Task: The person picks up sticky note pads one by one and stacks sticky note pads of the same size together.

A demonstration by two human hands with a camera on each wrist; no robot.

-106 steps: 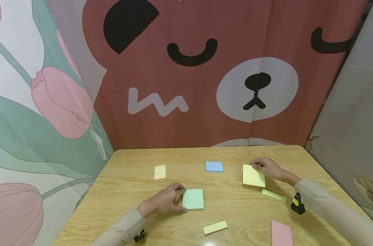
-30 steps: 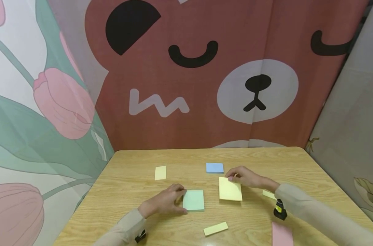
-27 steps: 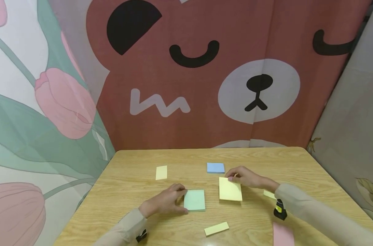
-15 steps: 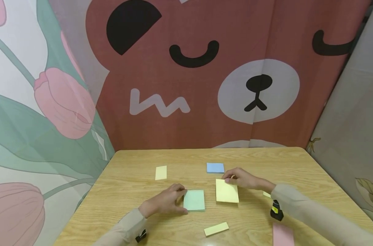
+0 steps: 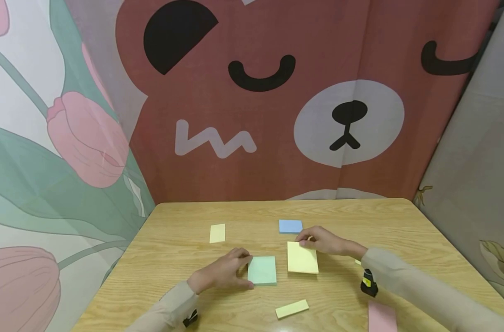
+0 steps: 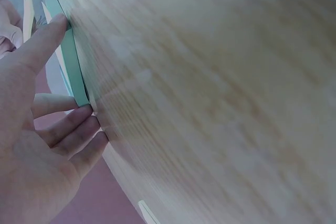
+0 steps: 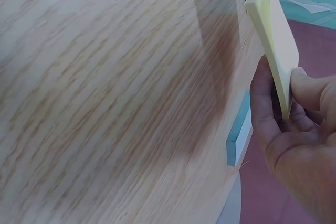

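Note:
My left hand is at the left side of a square green sticky note pad on the table. Its thumb and forefinger hold that pad by two corners; the left wrist view shows the fingertips at the pad's edge, against the tabletop. My right hand pinches a square yellow sticky note pad by its far edge, thumb on top and fingers beneath. The right wrist view shows this yellow pad raised over the table, its sheets slightly bent. It hangs just right of the green pad.
A blue pad lies behind the right hand. A small pale yellow note pad sits at the back left. Nearer are a narrow yellow strip pad and a pink pad. Another yellow strip is mostly hidden by the right sleeve.
My right hand has carried the yellow pad from the right side leftward and nearer to the green pad, moving slowly in the last second. The left hand has stayed on the green pad.

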